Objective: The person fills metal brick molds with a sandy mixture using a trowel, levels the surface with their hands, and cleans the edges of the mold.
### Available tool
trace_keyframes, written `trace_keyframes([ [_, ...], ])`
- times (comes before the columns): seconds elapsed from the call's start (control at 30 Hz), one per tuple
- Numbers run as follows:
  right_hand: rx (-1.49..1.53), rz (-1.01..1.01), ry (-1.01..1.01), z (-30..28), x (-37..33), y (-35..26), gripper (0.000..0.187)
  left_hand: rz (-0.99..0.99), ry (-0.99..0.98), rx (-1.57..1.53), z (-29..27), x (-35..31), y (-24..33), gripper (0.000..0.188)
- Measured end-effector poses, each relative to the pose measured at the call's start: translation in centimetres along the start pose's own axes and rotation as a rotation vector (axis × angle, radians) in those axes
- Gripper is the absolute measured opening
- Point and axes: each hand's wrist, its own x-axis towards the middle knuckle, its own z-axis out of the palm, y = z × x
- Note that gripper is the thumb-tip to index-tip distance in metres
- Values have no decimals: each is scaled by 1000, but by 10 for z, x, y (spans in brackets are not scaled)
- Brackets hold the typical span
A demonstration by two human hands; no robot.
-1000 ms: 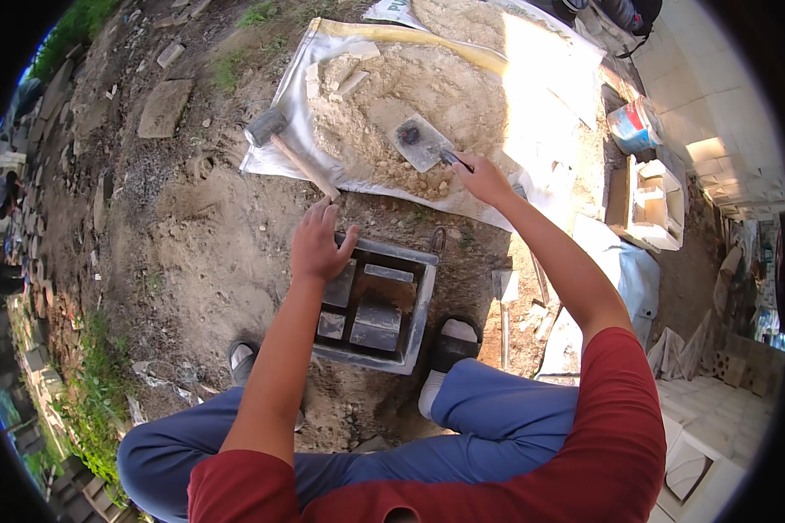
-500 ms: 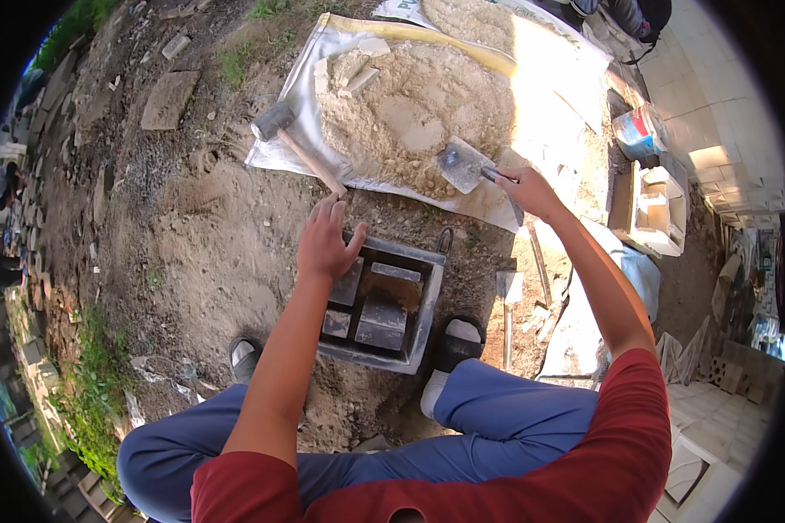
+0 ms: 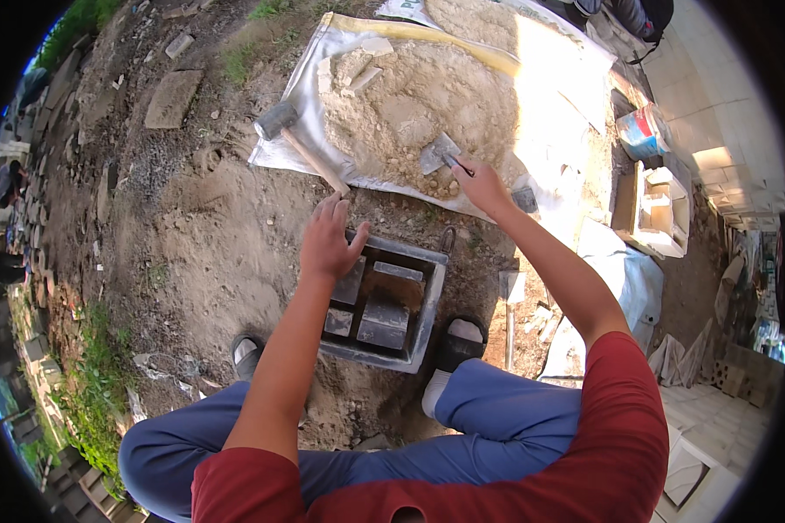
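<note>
Between my feet stands a rectangular grey metal block mould [image 3: 433,301] with dark blocks set inside it. My left hand [image 3: 327,244] lies over its far left corner, fingers stretched out and thumb at the rim. Just beyond those fingertips is the handle end of a mallet [image 3: 314,159], whose dark head rests at the edge of a white sheet [image 3: 275,157]. In my right hand [image 3: 484,186] is the handle of a trowel [image 3: 439,153]. Its flat blade touches the near side of a heap of sandy mix [image 3: 384,109] on the sheet.
A bucket [image 3: 642,133] and a box with white dividers [image 3: 658,209] stand at the right by the pale wall. Long-handled tools lie right of the mould. A flat stone [image 3: 174,99] sits far left. Another person's legs [image 3: 621,13] show at the top right.
My right hand has moved left with the trowel, bringing the blade further onto the sandy heap. The left hand keeps its place on the mould.
</note>
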Motion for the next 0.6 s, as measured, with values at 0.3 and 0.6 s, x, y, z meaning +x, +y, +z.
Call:
trace_keyframes([
  [0.3, 34, -169, 196, 28, 34, -7, 44, -3, 1, 3, 6, 1, -1, 48],
  [0.6, -272, -373, 503, -14, 25, -5, 38, 5, 7, 27, 2, 0, 0, 48],
])
